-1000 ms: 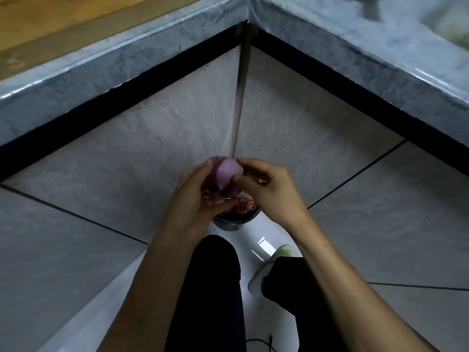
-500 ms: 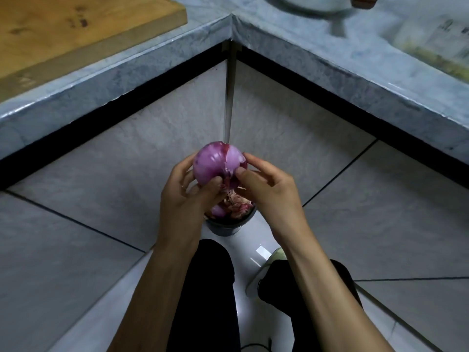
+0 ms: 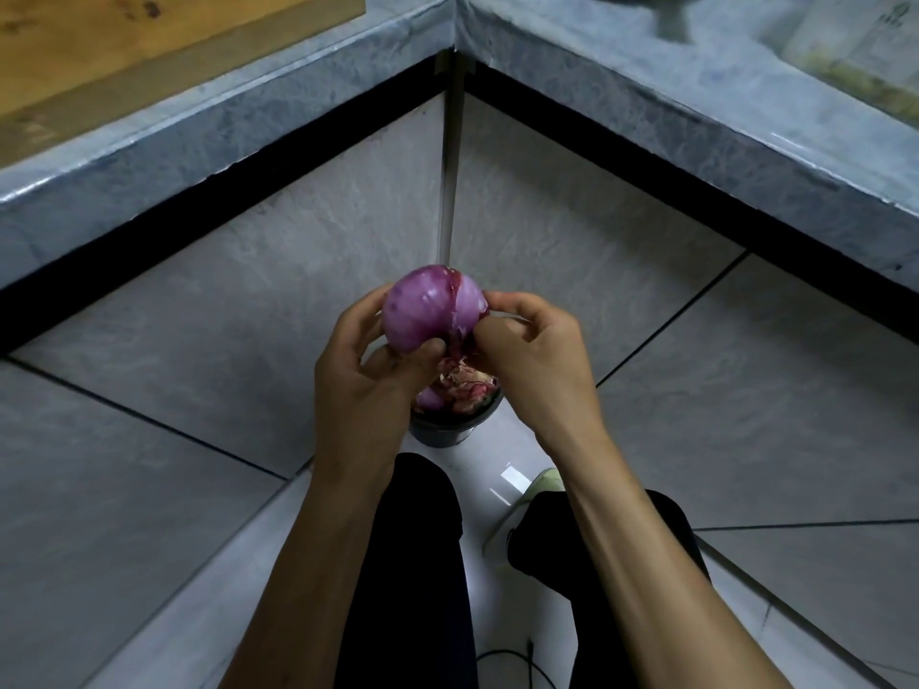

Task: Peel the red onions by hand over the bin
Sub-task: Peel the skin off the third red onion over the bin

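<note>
Both hands meet above the bin [image 3: 450,432]: left hand [image 3: 365,380] cups the red onion [image 3: 430,308], right hand [image 3: 534,360] apparently pinches its loose skin.

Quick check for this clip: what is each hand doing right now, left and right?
Left hand: holds the red onion, fingers curled round it.
Right hand: pinches a strip of skin at the onion's lower edge.

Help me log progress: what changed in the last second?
The onion was lifted higher above the bin and turned, showing more smooth skin. The left hand still grips it; the right hand still pinches peel at its side.
</note>
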The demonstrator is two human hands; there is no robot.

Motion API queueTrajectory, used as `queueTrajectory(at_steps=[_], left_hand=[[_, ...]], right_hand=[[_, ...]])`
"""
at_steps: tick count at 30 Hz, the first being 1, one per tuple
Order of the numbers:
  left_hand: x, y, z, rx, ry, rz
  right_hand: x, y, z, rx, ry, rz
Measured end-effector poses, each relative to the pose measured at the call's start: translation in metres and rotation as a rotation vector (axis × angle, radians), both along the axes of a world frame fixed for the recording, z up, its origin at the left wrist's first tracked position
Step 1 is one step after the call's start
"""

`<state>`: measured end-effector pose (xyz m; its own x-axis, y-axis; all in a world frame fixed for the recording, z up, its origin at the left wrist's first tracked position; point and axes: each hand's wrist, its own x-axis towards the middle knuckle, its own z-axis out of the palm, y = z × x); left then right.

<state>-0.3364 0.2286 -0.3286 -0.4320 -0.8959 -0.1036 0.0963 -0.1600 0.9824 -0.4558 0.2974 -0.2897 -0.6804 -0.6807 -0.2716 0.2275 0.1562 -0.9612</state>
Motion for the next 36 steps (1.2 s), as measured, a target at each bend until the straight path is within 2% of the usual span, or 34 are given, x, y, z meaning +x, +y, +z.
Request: queueTrajectory(at_steps=[6,14,19,28,32,34,36], left_hand=[[0.002,-0.001,0.000,0.052,0.043,0.024],[-0.001,-0.001,-0.001,0.029,0.027,0.064],[0.000,0.000,-0.002,0.028,0.063,0.068],[-0.003,0.004,0.003,-0.021,0.047,0.060],[-0.003,0.006,0.004,-0.026,0.053,0.064],[-0.004,0.007,0.004,-0.023,0.067,0.062],[-0.005,0.007,0.004,-0.017,0.072,0.059]], right_hand=[[0.005,-0.003,-0.007,0.032,0.139,-0.101],[0.008,-0.003,-0.007,-0.033,-0.037,-0.010],[0.004,-0.001,-0.004,-0.043,-0.015,-0.007],[0.005,-0.001,0.000,0.001,0.227,-0.008],[0.001,-0.005,-0.011,0.091,0.485,-0.078],[-0.002,-0.005,-0.011,0.101,0.485,-0.135],[-0.002,-0.003,-0.010,0.079,0.407,-0.135]])
